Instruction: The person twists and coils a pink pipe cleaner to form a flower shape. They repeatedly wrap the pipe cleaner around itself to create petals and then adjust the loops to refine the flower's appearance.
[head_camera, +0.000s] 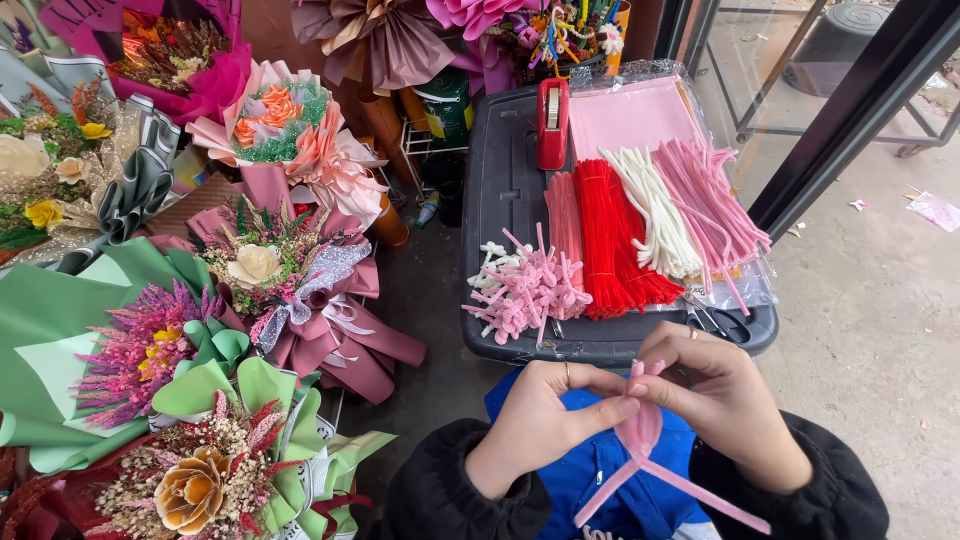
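Along the left edge stand wrapped bouquets, at least seven in view. Lowest is a dried-flower bouquet in green paper with one tan paper rose. Above it sits a bouquet of purple dried flowers, also in green paper. To its right is a mauve-wrapped bouquet with one cream rose and a silver ribbon. Higher up is a pink-wrapped bouquet with orange roses. The rest, at the far left and along the top, are partly cut off.

In the middle stands a dark plastic crate lid serving as a table. On it, from left to right, lie a heap of small twisted pink and white pipe-cleaner pieces, too tangled to count; then four bundles of straight pipe cleaners: salmon pink, red, cream white and light pink. One red tape dispenser stands at the back, beside a stack of pink paper sheets in clear film. One pair of scissors lies at the near edge.

At the bottom, over a blue cloth on the lap, are the person's two hands in black sleeves. The left hand is curled, its thumb and forefinger pinching the top of a pink pipe-cleaner shape. The right hand is also closed on it, fingertips meeting the left's at the same spot. The shape hangs between the hands as one loop, with two straight tails crossing below.
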